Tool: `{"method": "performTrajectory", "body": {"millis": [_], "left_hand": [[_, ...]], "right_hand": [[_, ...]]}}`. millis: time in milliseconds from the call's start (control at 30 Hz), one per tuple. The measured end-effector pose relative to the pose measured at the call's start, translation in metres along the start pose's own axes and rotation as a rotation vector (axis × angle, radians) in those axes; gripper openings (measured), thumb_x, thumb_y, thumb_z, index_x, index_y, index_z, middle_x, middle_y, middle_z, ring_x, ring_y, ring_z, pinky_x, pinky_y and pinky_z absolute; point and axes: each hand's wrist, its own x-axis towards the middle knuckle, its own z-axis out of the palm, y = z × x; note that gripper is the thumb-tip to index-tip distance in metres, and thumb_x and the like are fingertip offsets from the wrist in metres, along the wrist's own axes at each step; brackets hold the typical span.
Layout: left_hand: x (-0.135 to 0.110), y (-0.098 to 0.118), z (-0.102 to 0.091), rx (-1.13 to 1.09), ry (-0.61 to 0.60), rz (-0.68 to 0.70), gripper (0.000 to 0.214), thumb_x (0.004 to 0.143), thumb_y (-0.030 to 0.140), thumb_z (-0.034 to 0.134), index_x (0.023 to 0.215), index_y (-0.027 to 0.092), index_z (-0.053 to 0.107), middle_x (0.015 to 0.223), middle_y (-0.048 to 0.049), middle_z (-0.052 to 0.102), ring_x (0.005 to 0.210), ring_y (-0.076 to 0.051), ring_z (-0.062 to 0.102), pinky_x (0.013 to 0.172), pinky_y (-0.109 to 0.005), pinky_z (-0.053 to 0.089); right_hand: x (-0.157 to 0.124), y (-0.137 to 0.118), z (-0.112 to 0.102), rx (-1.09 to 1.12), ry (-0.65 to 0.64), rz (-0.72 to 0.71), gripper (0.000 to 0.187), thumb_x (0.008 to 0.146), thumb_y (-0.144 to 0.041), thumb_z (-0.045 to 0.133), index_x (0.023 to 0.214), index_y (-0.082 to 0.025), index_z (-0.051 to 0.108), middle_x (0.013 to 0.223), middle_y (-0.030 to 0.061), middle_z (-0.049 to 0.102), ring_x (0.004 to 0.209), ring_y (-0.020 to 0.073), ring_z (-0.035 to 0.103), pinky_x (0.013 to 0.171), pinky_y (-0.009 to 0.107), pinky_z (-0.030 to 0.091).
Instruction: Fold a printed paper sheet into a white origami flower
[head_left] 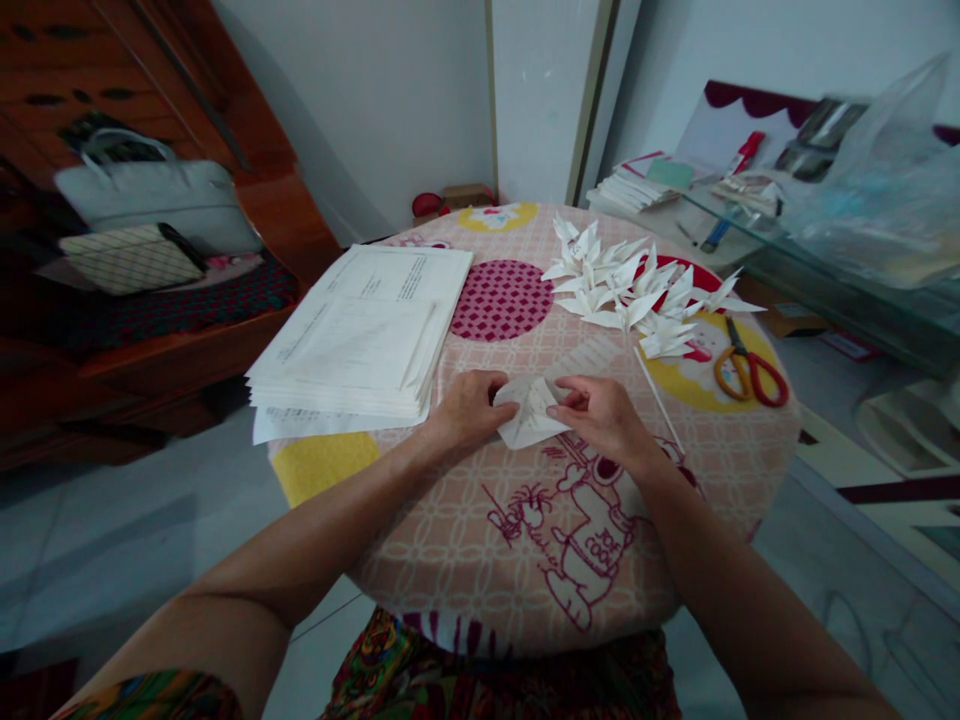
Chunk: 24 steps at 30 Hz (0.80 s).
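Note:
A small piece of folded white paper (530, 415) lies on the round table (525, 560) in front of me. My left hand (469, 407) pinches its left edge, fingers curled and closed on it. My right hand (600, 415) grips its right side with thumb and fingers pressed together. Beyond my hands sits a pile of several finished white origami cranes (634, 290). A thick stack of white printed sheets (367, 335) lies at the table's left.
Orange-handled scissors (746, 372) rest at the table's right edge, with a thin white stick (658, 398) nearer me. A glass table (825, 250) with books and a plastic bag stands at right. A wooden bench (150, 330) with bags is at left.

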Motion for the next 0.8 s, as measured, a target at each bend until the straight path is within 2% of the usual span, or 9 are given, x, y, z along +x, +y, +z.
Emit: {"method": "performTrajectory", "body": {"millis": [133,233,300,400,500,600,700,767,800], "left_hand": [[-0.001,-0.005,-0.003,-0.13,-0.011,-0.026,0.017,0.071,0.03,0.057,0.069,0.013,0.063,0.062,0.0013,0.054,0.061,-0.013,0.048,0.053,-0.024,0.032],[-0.004,-0.006,-0.004,-0.201,-0.004,-0.008,0.019,0.072,0.032,0.056,0.07,0.013,0.061,0.063,0.002,0.052,0.062,-0.013,0.048,0.054,-0.023,0.033],[-0.006,-0.005,-0.003,-0.202,0.011,0.015,0.018,0.072,0.032,0.056,0.068,0.014,0.059,0.061,0.0029,0.05,0.06,-0.012,0.046,0.054,-0.023,0.032],[-0.008,-0.001,-0.003,-0.134,0.056,0.023,0.017,0.072,0.031,0.056,0.064,0.016,0.053,0.06,0.0038,0.047,0.058,-0.011,0.043,0.053,-0.024,0.03],[-0.008,0.002,-0.002,-0.057,0.11,0.029,0.016,0.073,0.03,0.056,0.065,0.016,0.053,0.06,0.0034,0.047,0.059,-0.012,0.043,0.055,-0.025,0.029],[-0.007,0.004,0.0,-0.047,0.122,0.037,0.019,0.076,0.031,0.056,0.064,0.017,0.053,0.059,0.0032,0.047,0.057,-0.012,0.043,0.054,-0.025,0.028],[-0.003,0.002,0.003,-0.029,0.122,0.029,0.025,0.079,0.035,0.055,0.061,0.017,0.052,0.056,0.0035,0.044,0.056,-0.011,0.042,0.054,-0.026,0.026],[0.0,0.0,0.004,-0.033,0.113,0.016,0.026,0.08,0.035,0.054,0.061,0.017,0.053,0.056,0.0032,0.044,0.056,-0.012,0.042,0.054,-0.027,0.026],[0.002,-0.001,0.005,-0.041,0.106,0.008,0.026,0.08,0.034,0.053,0.06,0.017,0.053,0.056,0.0031,0.044,0.057,-0.012,0.043,0.054,-0.027,0.026]], "right_hand": [[0.0,-0.006,0.001,0.129,-0.085,0.05,0.03,0.072,-0.026,0.075,0.099,-0.013,0.074,0.072,0.0041,0.073,0.06,0.0178,0.068,0.053,0.026,0.051],[0.0,-0.015,0.005,0.376,-0.233,0.232,0.021,0.075,-0.02,0.069,0.095,-0.014,0.07,0.069,0.0032,0.074,0.051,0.0151,0.066,0.041,0.022,0.049],[0.0,-0.02,0.009,0.452,-0.299,0.333,0.01,0.078,-0.02,0.067,0.087,-0.015,0.068,0.057,0.0013,0.07,0.043,0.0142,0.063,0.033,0.019,0.044],[0.0,-0.022,0.014,0.461,-0.324,0.354,0.008,0.08,-0.023,0.068,0.078,-0.017,0.064,0.044,-0.0014,0.063,0.033,0.0126,0.057,0.027,0.016,0.037],[0.002,-0.019,0.015,0.422,-0.334,0.338,0.008,0.082,-0.023,0.065,0.078,-0.017,0.063,0.044,-0.0016,0.063,0.032,0.0121,0.055,0.028,0.018,0.035],[0.002,-0.018,0.012,0.203,-0.229,0.194,0.003,0.08,-0.019,0.066,0.079,-0.016,0.067,0.055,0.0005,0.068,0.043,0.0136,0.06,0.04,0.022,0.042],[-0.003,-0.022,0.008,-0.181,0.028,-0.008,0.014,0.076,-0.018,0.072,0.089,-0.015,0.07,0.082,0.0079,0.074,0.072,0.0221,0.068,0.063,0.031,0.051],[-0.009,-0.027,0.005,-0.372,0.202,-0.125,0.024,0.078,-0.018,0.072,0.102,-0.013,0.069,0.095,0.0138,0.072,0.088,0.0279,0.066,0.074,0.037,0.051],[-0.011,-0.029,0.005,-0.404,0.239,-0.22,0.024,0.081,-0.018,0.07,0.105,-0.013,0.069,0.1,0.0156,0.071,0.094,0.0289,0.064,0.078,0.039,0.05]]}}
